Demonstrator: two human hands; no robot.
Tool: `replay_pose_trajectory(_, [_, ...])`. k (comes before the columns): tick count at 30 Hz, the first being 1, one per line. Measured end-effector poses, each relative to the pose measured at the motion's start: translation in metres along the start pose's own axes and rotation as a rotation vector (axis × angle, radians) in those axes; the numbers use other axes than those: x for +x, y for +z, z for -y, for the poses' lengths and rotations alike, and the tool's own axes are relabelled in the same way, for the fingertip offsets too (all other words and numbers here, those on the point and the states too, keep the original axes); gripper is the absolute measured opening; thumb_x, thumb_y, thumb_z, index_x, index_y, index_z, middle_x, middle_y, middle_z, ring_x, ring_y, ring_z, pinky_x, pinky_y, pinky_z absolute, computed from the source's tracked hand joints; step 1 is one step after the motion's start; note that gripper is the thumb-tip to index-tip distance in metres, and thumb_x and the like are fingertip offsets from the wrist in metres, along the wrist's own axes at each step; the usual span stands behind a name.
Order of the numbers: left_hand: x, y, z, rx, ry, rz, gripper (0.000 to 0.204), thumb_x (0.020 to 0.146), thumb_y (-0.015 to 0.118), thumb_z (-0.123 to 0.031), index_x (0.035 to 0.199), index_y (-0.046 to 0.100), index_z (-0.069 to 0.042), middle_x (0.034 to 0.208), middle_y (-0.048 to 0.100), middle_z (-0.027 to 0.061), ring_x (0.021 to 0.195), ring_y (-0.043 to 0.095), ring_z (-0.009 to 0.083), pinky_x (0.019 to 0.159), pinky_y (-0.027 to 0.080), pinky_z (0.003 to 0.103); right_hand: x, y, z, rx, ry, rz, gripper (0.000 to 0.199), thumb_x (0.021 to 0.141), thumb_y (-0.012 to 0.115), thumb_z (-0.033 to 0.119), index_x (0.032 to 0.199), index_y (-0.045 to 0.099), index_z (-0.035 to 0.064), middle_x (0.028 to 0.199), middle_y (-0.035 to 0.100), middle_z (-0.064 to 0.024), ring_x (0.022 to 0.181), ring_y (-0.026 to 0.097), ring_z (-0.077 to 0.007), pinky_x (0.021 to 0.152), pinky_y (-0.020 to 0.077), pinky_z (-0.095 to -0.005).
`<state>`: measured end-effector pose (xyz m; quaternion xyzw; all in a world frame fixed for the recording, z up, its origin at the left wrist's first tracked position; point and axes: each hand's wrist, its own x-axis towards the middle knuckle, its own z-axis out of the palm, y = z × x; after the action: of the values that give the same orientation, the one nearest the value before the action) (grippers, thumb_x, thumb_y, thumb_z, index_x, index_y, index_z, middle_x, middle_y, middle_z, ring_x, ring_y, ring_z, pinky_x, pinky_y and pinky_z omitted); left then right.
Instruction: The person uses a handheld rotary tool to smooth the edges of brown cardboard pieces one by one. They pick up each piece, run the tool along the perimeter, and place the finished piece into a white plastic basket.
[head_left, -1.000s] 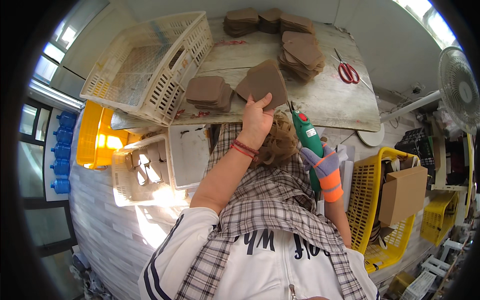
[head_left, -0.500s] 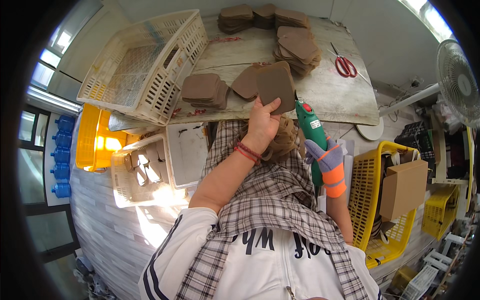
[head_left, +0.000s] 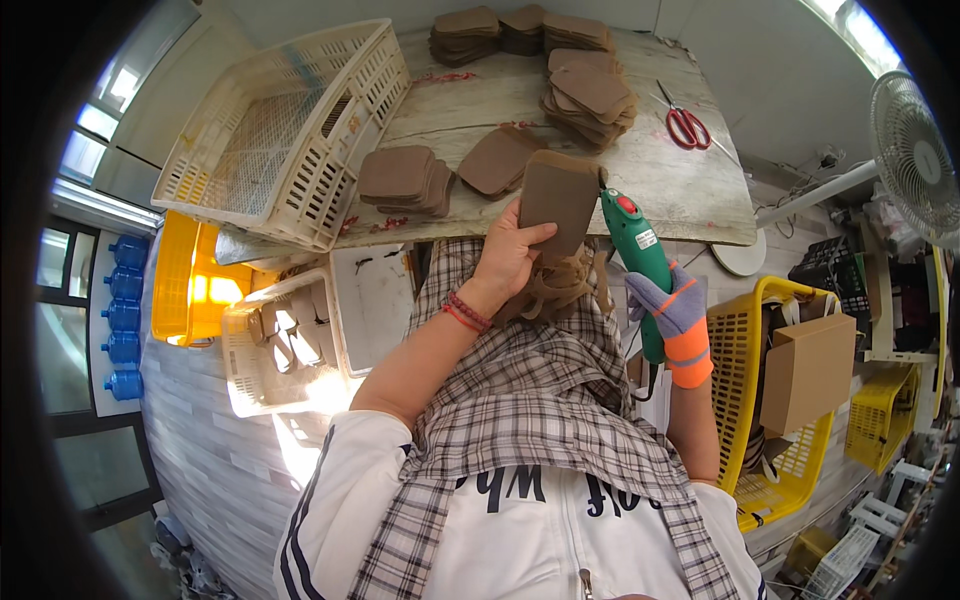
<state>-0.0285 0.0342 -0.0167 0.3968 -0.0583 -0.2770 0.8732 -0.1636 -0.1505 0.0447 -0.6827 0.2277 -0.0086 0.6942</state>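
My bare left hand (head_left: pixel 512 248) pinches a flat brown piece with rounded corners (head_left: pixel 562 200), thumb on its face, just past the table's near edge. Closed in a grey and orange glove, my right hand (head_left: pixel 676 308) grips a green handheld power tool with a red button (head_left: pixel 638 240). The tool's dark tip touches or nearly touches the piece's upper right corner; I cannot tell which. Below the piece, a tangle of thin brown offcut strips (head_left: pixel 550 292) lies on my plaid apron. Beyond my left hand, another brown piece (head_left: pixel 500 160) rests on the table beside a short stack (head_left: pixel 405 178).
Stacks of brown pieces (head_left: pixel 588 95) stand along the table's (head_left: pixel 470 105) back and right, near red-handled scissors (head_left: pixel 687 128). A white plastic crate (head_left: pixel 300 140) sits at the table's left. Yellow basket (head_left: pixel 735 400) and fan (head_left: pixel 912 160) stand at right; a lower white crate (head_left: pixel 250 365) holds brown pieces.
The held piece has turned and come slightly nearer, uncovering the piece behind it on the table. My right hand and the green tool have shifted right, the tip now at the upper corner.
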Motion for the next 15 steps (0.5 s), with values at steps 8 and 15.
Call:
replay_pose_trajectory(8, [-0.007, -0.017, -0.055, 0.520, -0.064, 0.128, 0.047, 0.078, 0.056, 0.012, 0.124, 0.051, 0.002, 0.114, 0.061, 0.0057, 0.101, 0.057, 0.0120, 0.087, 0.048, 0.025, -0.019, -0.020, 0.004, -0.200, 0.028, 0.110, 0.042, 0.073, 0.078, 0.018, 0.104, 0.058, -0.0021, 0.073, 0.062, -0.0034, 0.059, 0.056, -0.0059, 0.051, 0.0468, -0.0208])
replay_pose_trajectory(15, [-0.013, -0.026, -0.061, 0.660, -0.161, 0.198, 0.047, 0.075, 0.059, 0.010, 0.121, 0.055, 0.003, 0.110, 0.062, 0.0043, 0.097, 0.058, 0.0106, 0.085, 0.048, 0.025, -0.025, -0.010, 0.001, -0.233, 0.013, 0.131, 0.044, 0.073, 0.079, 0.019, 0.105, 0.058, -0.0028, 0.074, 0.062, -0.0031, 0.057, 0.056, -0.0060, 0.051, 0.0458, -0.0205])
